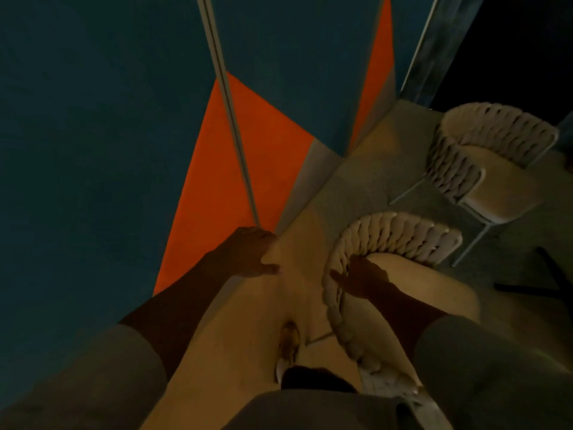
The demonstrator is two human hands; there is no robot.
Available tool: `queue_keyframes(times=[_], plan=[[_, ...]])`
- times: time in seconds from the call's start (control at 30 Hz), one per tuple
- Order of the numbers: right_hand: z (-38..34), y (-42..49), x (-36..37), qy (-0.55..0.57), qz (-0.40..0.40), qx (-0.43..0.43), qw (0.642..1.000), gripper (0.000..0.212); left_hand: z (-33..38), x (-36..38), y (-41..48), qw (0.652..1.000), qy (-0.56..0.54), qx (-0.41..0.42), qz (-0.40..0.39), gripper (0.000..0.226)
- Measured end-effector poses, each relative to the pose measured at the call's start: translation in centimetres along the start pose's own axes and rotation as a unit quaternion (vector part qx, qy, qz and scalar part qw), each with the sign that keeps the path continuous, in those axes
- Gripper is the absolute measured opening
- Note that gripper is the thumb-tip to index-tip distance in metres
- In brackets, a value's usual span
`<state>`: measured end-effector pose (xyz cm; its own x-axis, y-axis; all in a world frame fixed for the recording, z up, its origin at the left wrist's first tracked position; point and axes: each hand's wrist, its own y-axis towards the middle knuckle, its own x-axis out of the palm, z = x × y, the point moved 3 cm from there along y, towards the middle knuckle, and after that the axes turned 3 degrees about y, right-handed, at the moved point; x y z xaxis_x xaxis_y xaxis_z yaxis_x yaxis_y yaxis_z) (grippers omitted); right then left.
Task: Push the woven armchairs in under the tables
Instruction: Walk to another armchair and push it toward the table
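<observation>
The near woven armchair stands just right of my legs, with a pale braided back and a tan seat. My right hand lies over the left part of its braided rim, fingers wrapped on the weave. A second woven armchair stands farther back on the right, and no hand touches it. My left hand hangs free in front of the wall, fingers loosely apart and holding nothing. No table top shows clearly in this dim view.
A teal and orange wall with a grey vertical strip runs close on the left. Dark thin legs stand on the floor at the right edge. My shoe is on the tan floor between wall and chair.
</observation>
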<state>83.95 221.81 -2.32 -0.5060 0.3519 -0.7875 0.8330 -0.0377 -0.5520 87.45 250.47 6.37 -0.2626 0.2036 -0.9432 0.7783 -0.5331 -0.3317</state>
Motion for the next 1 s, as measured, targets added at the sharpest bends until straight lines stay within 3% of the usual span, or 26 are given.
queue_keyframes(times=[0.1,0.27,0.37,0.43,0.53,0.63,0.8,1.0], plan=[[-0.9,5.3,-0.1,0.059,-0.030,0.017,0.998,0.108,-2.6,-1.8,5.1,0.999,0.011,0.040,-0.018,0.127],[2.8,15.2,2.3,0.120,-0.047,0.085,0.988,0.111,-5.0,-4.7,14.5,0.994,0.030,0.099,-0.047,0.126],[2.7,14.2,-0.6,0.178,-0.046,0.105,0.977,0.105,-4.6,-6.2,20.5,0.987,0.046,0.139,-0.066,0.106],[2.3,12.2,-3.1,0.209,-0.021,0.134,0.968,0.080,-3.0,-6.5,24.3,0.976,0.067,0.190,-0.088,0.096],[3.3,10.0,-4.1,0.234,0.027,0.221,0.946,0.086,0.1,-6.0,29.1,0.951,0.093,0.271,-0.115,0.089],[4.7,8.1,-3.1,0.277,0.062,0.313,0.907,0.090,4.2,-5.6,33.6,0.910,0.131,0.372,-0.127,0.090],[3.9,5.0,0.3,0.337,0.149,0.471,0.802,0.090,8.4,-4.4,38.0,0.837,0.139,0.511,-0.139,0.085],[-1.8,5.1,4.6,0.365,0.216,0.557,0.714,0.071,9.0,-0.8,40.6,0.757,0.194,0.604,-0.157,0.077]])
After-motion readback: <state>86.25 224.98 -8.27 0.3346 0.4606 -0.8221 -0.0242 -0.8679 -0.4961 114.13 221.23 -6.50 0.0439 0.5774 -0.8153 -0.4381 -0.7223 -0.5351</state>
